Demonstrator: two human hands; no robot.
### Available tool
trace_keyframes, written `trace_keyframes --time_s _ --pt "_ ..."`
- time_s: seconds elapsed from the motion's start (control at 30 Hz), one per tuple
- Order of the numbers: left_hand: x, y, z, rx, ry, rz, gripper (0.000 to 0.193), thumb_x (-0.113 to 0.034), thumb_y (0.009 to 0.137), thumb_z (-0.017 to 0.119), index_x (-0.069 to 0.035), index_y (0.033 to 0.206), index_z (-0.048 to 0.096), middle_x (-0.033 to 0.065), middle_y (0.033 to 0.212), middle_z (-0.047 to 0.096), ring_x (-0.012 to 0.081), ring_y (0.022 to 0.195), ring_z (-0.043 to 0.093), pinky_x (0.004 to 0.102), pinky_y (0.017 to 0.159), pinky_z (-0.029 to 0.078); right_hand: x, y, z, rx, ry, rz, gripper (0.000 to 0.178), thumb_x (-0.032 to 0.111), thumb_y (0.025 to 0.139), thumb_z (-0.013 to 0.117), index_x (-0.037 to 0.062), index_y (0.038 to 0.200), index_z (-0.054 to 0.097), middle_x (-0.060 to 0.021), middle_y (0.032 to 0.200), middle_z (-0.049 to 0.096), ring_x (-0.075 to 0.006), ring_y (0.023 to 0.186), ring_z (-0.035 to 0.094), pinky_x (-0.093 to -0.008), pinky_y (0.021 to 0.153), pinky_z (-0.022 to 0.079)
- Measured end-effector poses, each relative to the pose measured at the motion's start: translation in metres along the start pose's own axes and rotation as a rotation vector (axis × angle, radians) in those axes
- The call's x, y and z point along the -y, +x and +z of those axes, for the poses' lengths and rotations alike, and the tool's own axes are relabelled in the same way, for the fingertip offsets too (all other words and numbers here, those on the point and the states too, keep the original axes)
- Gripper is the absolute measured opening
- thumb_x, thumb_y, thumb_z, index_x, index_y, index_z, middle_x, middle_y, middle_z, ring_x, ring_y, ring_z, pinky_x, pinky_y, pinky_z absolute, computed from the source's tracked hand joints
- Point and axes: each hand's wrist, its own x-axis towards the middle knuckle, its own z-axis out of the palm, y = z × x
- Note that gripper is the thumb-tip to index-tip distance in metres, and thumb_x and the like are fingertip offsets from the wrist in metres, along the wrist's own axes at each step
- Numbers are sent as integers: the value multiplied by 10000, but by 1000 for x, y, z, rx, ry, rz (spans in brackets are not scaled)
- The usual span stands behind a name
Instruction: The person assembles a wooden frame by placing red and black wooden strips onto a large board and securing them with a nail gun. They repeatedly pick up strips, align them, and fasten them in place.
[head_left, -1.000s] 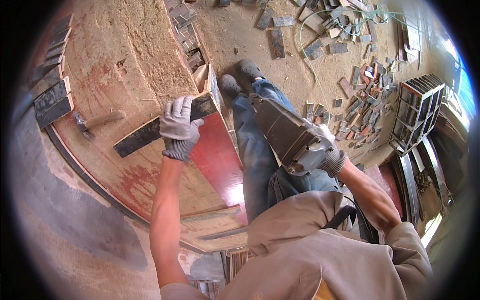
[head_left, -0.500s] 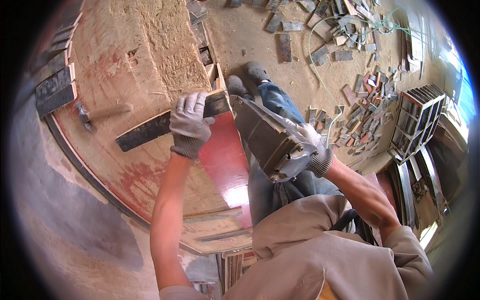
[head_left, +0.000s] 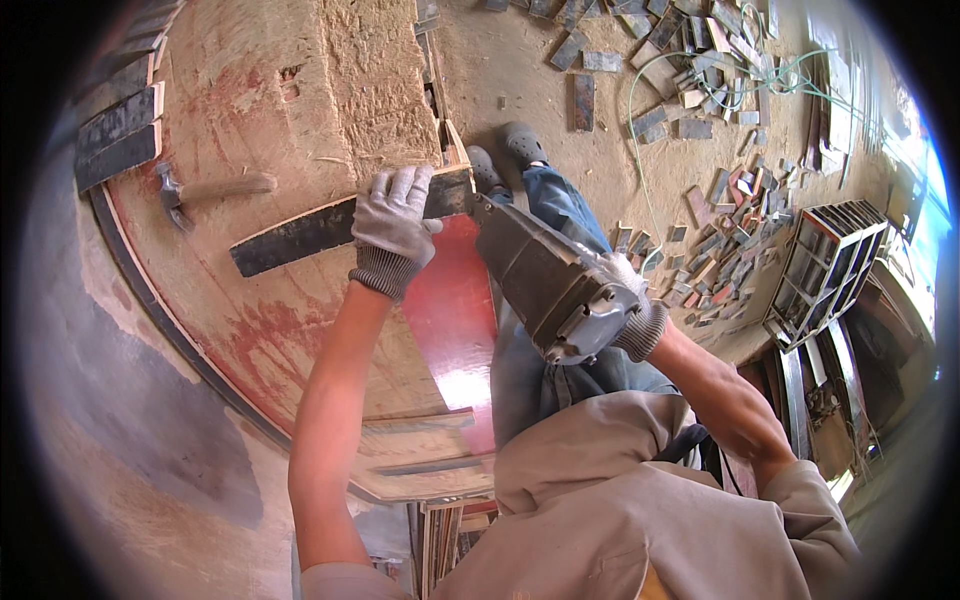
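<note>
My left hand (head_left: 393,222), in a grey knit glove, holds down a dark-faced wooden strip (head_left: 295,238), its fingers over the strip's far edge. The strip lies slantwise across a worn wooden worktop (head_left: 270,330) with a glossy red panel (head_left: 450,310) beneath its right end. My right hand (head_left: 638,315), also gloved, grips a bulky grey nail gun (head_left: 545,275). The gun's nose is at the strip's right end; whether they touch is hard to tell. Its body hides most of the right fingers.
A hammer (head_left: 205,192) lies on the worktop left of the strip. Dark boards (head_left: 118,150) are stacked at its far left edge. Wood offcuts (head_left: 720,235) litter the floor to the right, where a green air hose (head_left: 637,160) runs. A metal rack (head_left: 830,265) stands at far right.
The view has shifted slightly. Both hands keep their holds, and the nail gun's nose stays by the strip's right end.
</note>
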Motion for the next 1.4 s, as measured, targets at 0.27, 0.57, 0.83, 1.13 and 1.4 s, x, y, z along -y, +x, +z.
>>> trace_keyframes --time_s 0.27,0.57,0.83,1.13,1.4 --pt "-2 -5 -3 123 25 -66 783 -343 735 800 -35 1414 560 113 1309 617 310 1195 563 452 1057 426 13 -7 6 -124 -211 -73 437 181 911 679 33 1316 606 -213 1026 709 -374 939 695 -421 814 544" --pt "20 -21 -28 152 36 -207 869 -432 661 859 -156 1429 564 88 1296 608 319 1240 527 464 1135 380 26 -14 -3 -58 -162 -43 417 221 900 689 4 1253 636 -248 882 685 -403 796 682 -459 722 536" --pt "80 -50 -53 217 -14 -229 780 -308 635 894 -148 1337 594 69 1305 581 313 1220 518 453 1100 402 38 4 23 -20 -250 -136 484 246 863 721 29 1282 615 -198 965 707 -358 848 693 -433 751 545" --pt "89 -42 -48 357 -101 -248 689 -258 771 793 -209 1414 551 9 1397 516 282 1306 447 419 1140 385 87 42 47 35 -284 -198 528 283 810 780 16 1239 628 -202 918 706 -359 848 691 -419 736 535" --pt "92 -43 -47 248 -191 -249 630 -199 702 847 -204 1294 633 37 1298 558 295 1238 486 427 1131 379 76 62 70 16 -160 -337 496 236 759 836 26 1175 664 -147 992 715 -272 888 682 -354 814 545"
